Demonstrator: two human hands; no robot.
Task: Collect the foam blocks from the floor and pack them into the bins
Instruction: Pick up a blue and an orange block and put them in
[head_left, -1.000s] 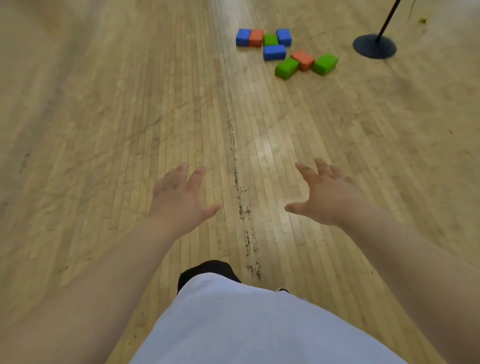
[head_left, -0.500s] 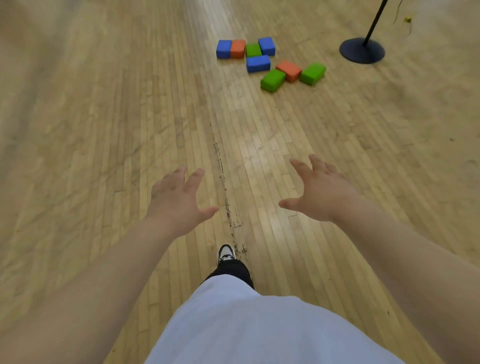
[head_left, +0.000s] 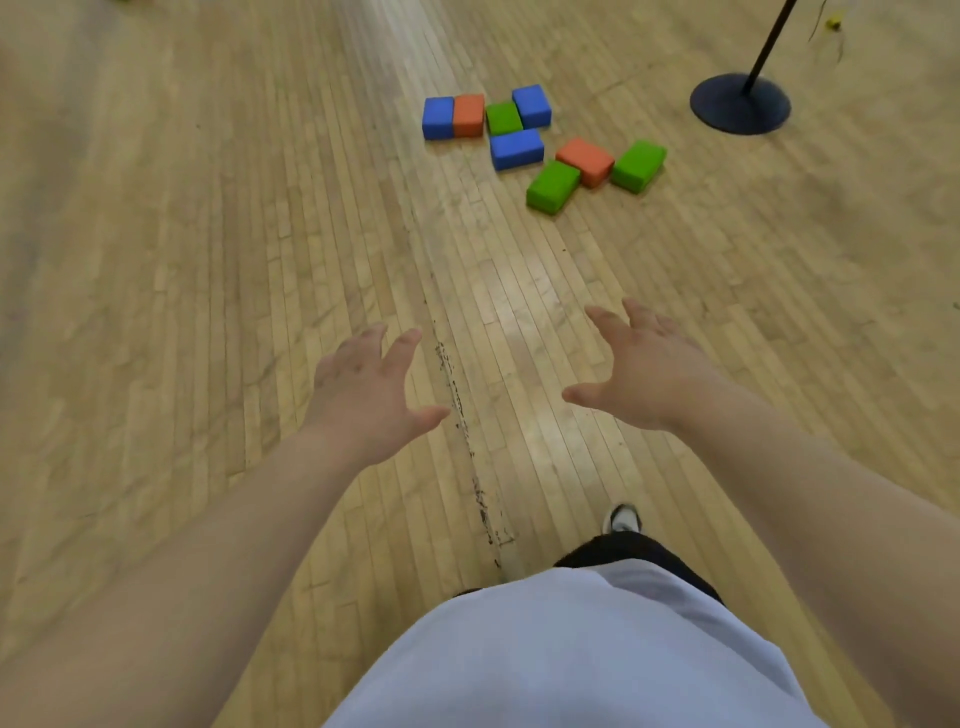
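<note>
Wooden floor (head_left: 208, 260) carries foam blocks (head_left: 540, 140) far ahead; our left hand (head_left: 363, 400) and right hand (head_left: 644, 374) hover spread, holding nothing.

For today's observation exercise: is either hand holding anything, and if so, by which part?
Nothing is held. The left hand and the right hand are both open and empty; the foam blocks lie on the floor ahead, untouched.

The floor (head_left: 260, 234) is narrow wooden strips, slightly glossy, with a scratched dark line. The blocks (head_left: 517, 149) look matt and soft. The stand base (head_left: 740, 104) is dark and matt.
</note>
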